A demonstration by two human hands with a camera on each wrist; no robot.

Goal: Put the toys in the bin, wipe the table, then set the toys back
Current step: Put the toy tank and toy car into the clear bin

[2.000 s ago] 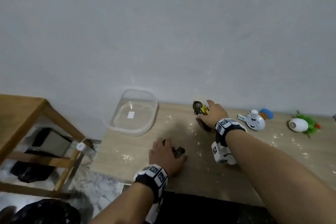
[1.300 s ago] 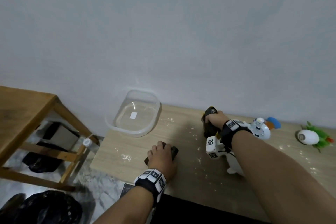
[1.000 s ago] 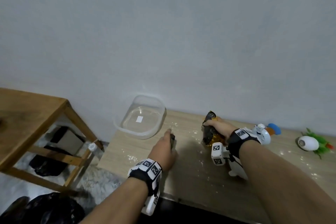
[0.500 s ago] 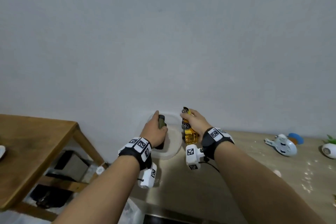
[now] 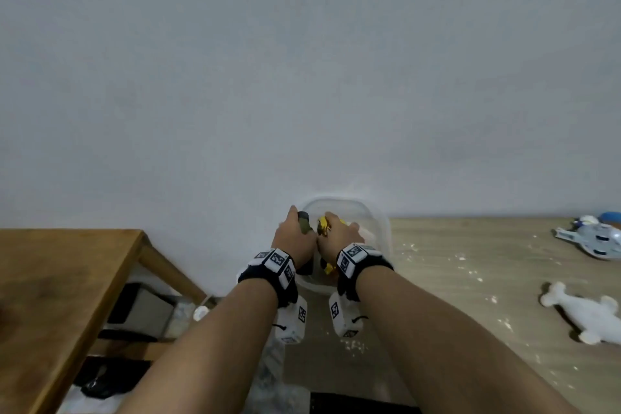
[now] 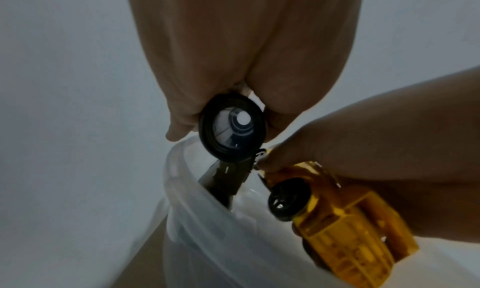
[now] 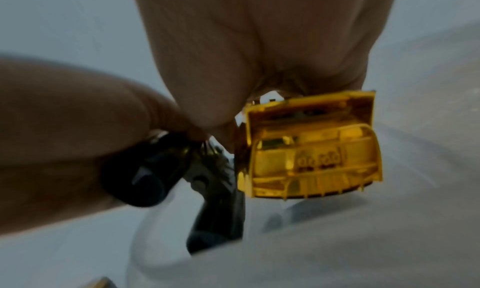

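Observation:
A clear plastic bin (image 5: 380, 228) stands at the far left corner of the light wooden table (image 5: 487, 329), against the wall. Both hands are over it, side by side. My left hand (image 5: 295, 240) grips a dark olive toy (image 5: 304, 222) with a round black lens end (image 6: 232, 128); its lower end dips inside the bin wall (image 6: 197, 220). My right hand (image 5: 340, 239) grips a yellow toy truck (image 5: 323, 223), held above the bin's inside (image 7: 311, 155). The dark toy (image 7: 218, 190) hangs just left of the truck (image 6: 337, 220).
A white and blue spaceship toy (image 5: 594, 240) and a white plush animal (image 5: 584, 312) lie at the table's right. White crumbs (image 5: 437, 255) are scattered over the tabletop. A brown wooden side table (image 5: 60, 279) stands to the left, with dark bags (image 5: 111, 376) beneath it.
Both hands picked their toys up from the tabletop and carried them left and back to above the bin. The view has swung left with them.

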